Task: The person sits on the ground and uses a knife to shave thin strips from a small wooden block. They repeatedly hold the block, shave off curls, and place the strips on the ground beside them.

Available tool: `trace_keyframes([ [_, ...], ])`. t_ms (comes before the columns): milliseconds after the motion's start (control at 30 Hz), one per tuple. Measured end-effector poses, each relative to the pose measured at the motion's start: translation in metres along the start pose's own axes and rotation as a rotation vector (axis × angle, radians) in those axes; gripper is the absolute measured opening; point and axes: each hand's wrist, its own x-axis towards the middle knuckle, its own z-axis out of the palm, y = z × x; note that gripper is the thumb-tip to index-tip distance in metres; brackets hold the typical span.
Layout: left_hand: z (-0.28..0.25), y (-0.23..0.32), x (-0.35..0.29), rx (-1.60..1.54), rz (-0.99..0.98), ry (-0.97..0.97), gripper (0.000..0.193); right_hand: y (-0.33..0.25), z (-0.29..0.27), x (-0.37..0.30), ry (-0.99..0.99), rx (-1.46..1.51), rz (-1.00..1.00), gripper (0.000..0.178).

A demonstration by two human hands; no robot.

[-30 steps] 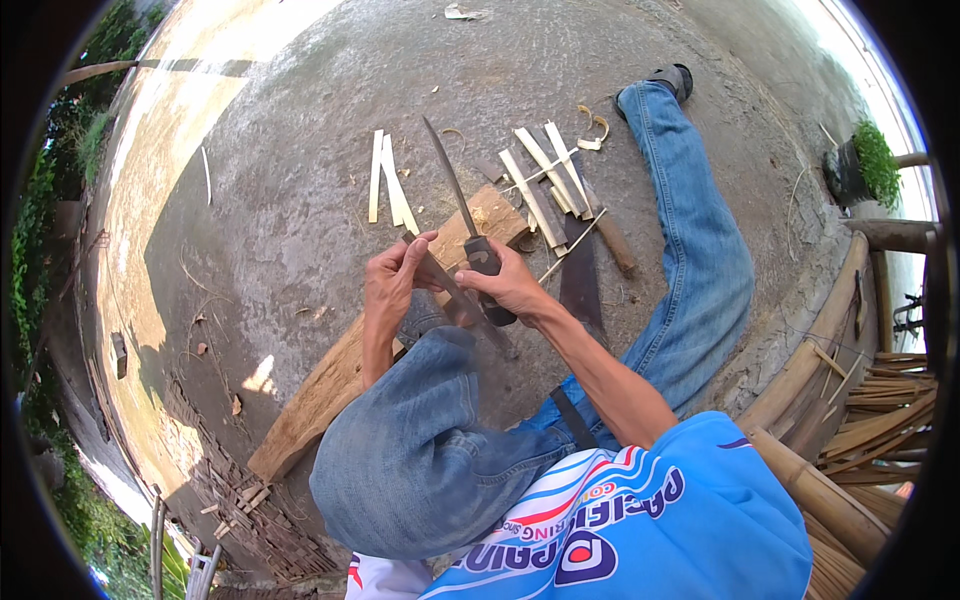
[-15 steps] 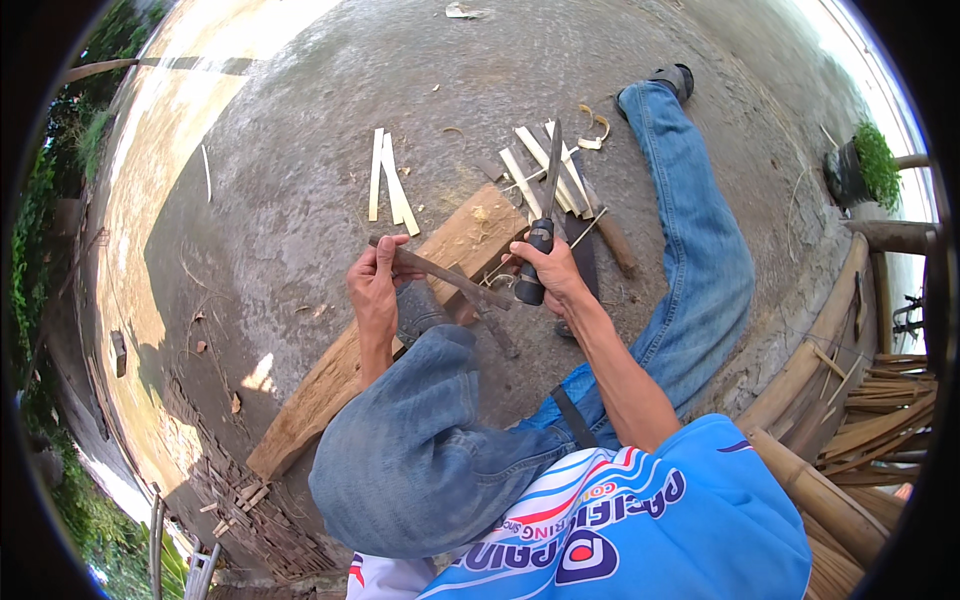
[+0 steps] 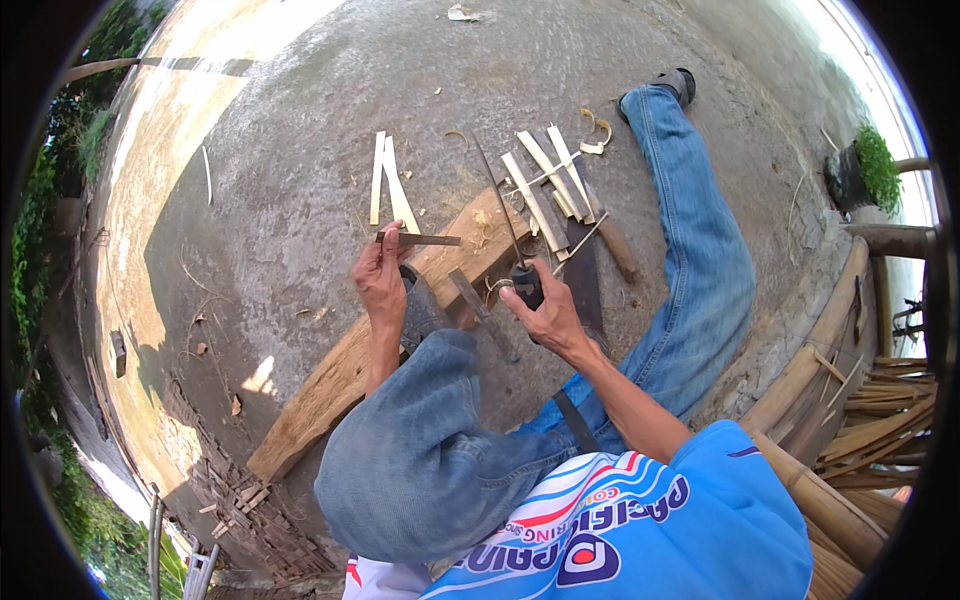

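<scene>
My left hand (image 3: 380,283) is closed around one end of a dark brown flat strip (image 3: 432,240), whose free end points right over the wooden beam (image 3: 320,395). To its right, my right hand (image 3: 550,312) grips the black handle of a knife (image 3: 492,188). The knife's long narrow blade rises up and to the left, seen nearly edge-on, and stays apart from the strip. A second dark strip (image 3: 484,315) leans by the beam's near side, between my hands. Pale shavings (image 3: 483,218) lie on the beam's far end.
Two pale strips (image 3: 377,180) lie on the concrete beyond my left hand. More pale strips (image 3: 540,165) lie beyond my right, beside a wooden-handled tool (image 3: 613,245) with a dark wide blade. My bent left leg (image 3: 400,450) crosses the beam; my right leg (image 3: 690,220) stretches out right.
The knife has swung left, its blade tilting from nearly upright to up-left, and my right hand has lowered slightly. The strip in my left hand has turned from sloping down to nearly level.
</scene>
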Motion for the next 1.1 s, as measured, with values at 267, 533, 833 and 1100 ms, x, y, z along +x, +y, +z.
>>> trace_keyframes([
  [267, -0.006, -0.003, -0.006, 0.132, 0.018, -0.035, 0.030, 0.019, 0.027, -0.005, -0.212, -0.221, 0.158, 0.054],
  [533, -0.006, -0.006, -0.008, 0.064, 0.020, -0.025, 0.029, 0.044, 0.030, 0.003, -0.240, -0.115, 0.416, 0.055],
  [833, -0.007, -0.003, -0.005, 0.035, -0.031, -0.004, 0.030, 0.057, 0.034, -0.002, -0.134, -0.145, 0.312, 0.060],
  [1100, -0.007, -0.010, -0.004, 0.041, -0.003, 0.014, 0.035, 0.043, 0.049, -0.005, -0.152, -0.118, 0.201, 0.063],
])
